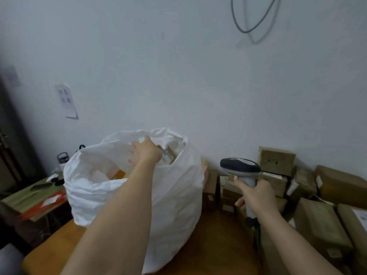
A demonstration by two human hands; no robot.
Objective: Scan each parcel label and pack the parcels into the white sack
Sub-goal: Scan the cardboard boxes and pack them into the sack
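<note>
Two hands — the left hand (pixel 145 151) grips a parcel (pixel 168 155) inside the sack (pixel 178 195); right of the sack, the right hand (pixel 256 197) holds the scanner (pixel 241 169)

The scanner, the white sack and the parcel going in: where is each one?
scanner (pixel 241 165): head view, on its dark head.
white sack (pixel 178 195): head view, on its right outer wall.
parcel (pixel 169 156): head view, on its labelled face inside the sack mouth.

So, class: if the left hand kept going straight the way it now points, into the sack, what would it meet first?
Probably the brown parcel right at its fingers, inside the white sack. The left hand may already touch it; depth is unclear.
</note>
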